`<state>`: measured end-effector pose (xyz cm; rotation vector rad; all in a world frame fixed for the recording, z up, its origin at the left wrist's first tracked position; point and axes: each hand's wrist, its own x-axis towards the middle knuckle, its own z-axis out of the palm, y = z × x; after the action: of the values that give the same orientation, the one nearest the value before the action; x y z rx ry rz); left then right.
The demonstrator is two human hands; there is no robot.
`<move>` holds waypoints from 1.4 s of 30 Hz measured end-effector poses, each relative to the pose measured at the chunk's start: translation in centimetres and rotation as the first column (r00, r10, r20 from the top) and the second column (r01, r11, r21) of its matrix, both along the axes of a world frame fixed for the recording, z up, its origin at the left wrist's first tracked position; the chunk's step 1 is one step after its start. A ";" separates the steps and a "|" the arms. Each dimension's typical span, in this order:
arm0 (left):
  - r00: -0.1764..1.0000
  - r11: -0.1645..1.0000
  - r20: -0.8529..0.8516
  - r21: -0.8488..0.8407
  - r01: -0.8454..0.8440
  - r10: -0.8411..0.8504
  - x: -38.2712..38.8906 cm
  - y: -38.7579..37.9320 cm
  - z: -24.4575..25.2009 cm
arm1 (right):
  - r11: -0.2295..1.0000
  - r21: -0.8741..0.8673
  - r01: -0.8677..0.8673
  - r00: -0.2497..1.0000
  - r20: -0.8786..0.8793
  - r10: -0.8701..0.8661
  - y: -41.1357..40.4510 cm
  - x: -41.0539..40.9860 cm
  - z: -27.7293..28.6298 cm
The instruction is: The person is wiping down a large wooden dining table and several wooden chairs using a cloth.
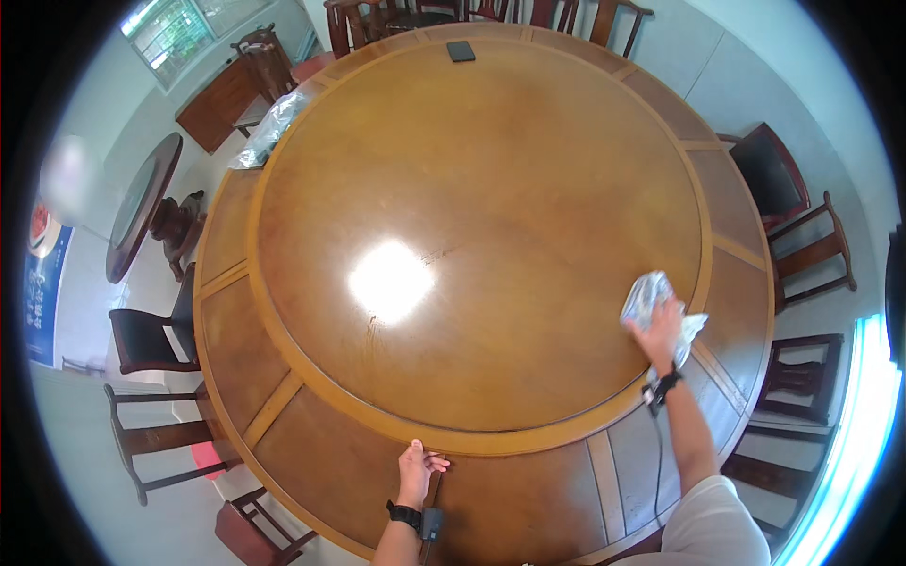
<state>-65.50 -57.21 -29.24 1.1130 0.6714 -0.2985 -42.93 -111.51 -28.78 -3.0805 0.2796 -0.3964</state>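
Note:
A large round wooden table (524, 442) with a raised round centre top (481, 212) spreads out before me. My right hand (660, 329) presses a crumpled whitish cloth (645, 293) onto the right side of the centre top, close to its rim. Part of the cloth is hidden under the palm and fingers. Over the near border of the table, my left hand (422, 467) is held with partly curled fingers and nothing visible in it. Both wrists wear black straps with small devices and cables. Dark streaks mark the wood beside a bright light reflection.
A dark flat rectangular object (461, 51) lies at the far rim. Clear plastic sheeting (272, 131) covers the far-left border. Wooden chairs ring the table, including one at right (814, 255) and one at left (166, 442). A tilted round tabletop (145, 205) stands at left.

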 end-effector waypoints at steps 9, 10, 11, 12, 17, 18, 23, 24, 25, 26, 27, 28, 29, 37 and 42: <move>0.998 0.999 -0.050 -0.006 -0.046 0.046 0.9 -0.6 0.3 | 0.968 0.195 -0.156 0.986 -0.021 0.163 16.5 -15.2 4.5; 0.996 0.999 -0.077 -0.013 -0.045 0.044 0.6 -0.8 0.4 | 0.967 0.197 -0.162 0.986 -0.004 0.166 16.6 -15.1 4.4; 0.994 0.999 -0.104 -0.019 -0.044 0.042 0.5 -1.1 0.5 | 0.974 0.208 -0.092 0.996 -0.001 0.094 16.8 -14.7 4.0; 0.990 0.999 -0.135 -0.018 -0.036 0.033 0.7 -1.8 0.8 | 0.977 0.214 -0.010 1.000 -0.001 0.011 16.5 -14.3 3.9; 0.985 0.995 -0.173 -0.101 -0.004 -0.014 -0.1 -4.2 1.1 | 0.966 0.219 0.137 0.990 -0.059 -0.127 15.2 -11.7 4.3; 0.982 0.992 -0.186 -0.126 0.010 -0.034 -0.5 -4.6 1.1 | 0.971 0.183 0.156 0.988 -0.040 -0.151 14.9 -11.5 4.4; 0.968 0.977 -0.221 -0.199 0.073 -0.117 -1.4 -7.1 1.4 | 0.984 0.093 0.150 0.987 0.034 -0.154 10.9 -10.1 3.4; 0.953 0.957 -0.188 -0.211 0.197 -0.238 -1.8 -6.7 2.0 | 0.983 0.120 0.139 0.990 0.003 -0.141 10.6 -9.6 4.2; 0.920 0.918 -0.146 -0.225 0.328 -0.365 -1.8 -6.3 2.3 | 0.982 0.123 0.143 0.990 -0.007 -0.144 10.1 -9.2 3.7; 0.899 0.902 -0.159 -0.221 0.371 -0.408 -1.4 -5.3 3.2 | 0.988 0.093 0.124 0.992 0.005 -0.125 8.6 -9.0 3.3; 0.905 0.917 -0.191 0.053 0.396 -0.380 -1.2 -4.0 3.6 | 0.993 0.067 0.100 0.995 0.016 -0.101 7.3 -8.6 3.1; 0.961 0.907 -0.194 0.336 0.253 -0.196 -0.6 -3.0 4.1 | 0.995 0.040 0.091 0.996 -0.031 -0.090 6.3 -8.3 3.0; 0.995 0.884 -0.054 0.465 -0.046 0.081 -0.6 -1.3 3.4 | 0.996 0.046 0.082 0.996 -0.046 -0.080 5.7 -7.5 3.2; 0.870 0.688 0.248 0.536 -0.489 0.426 7.5 12.6 1.8 | 0.974 -0.093 0.205 0.976 -0.056 -0.210 -1.4 -1.2 3.7; 0.931 0.617 0.254 0.698 -0.364 0.262 8.4 12.6 -0.8 | 0.815 -0.087 0.573 0.809 -0.097 -0.579 -4.5 2.8 3.0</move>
<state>-57.06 -44.64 -30.04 1.7412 0.8907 0.4058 -40.11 -116.05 -25.77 -3.0041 1.2471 -0.2226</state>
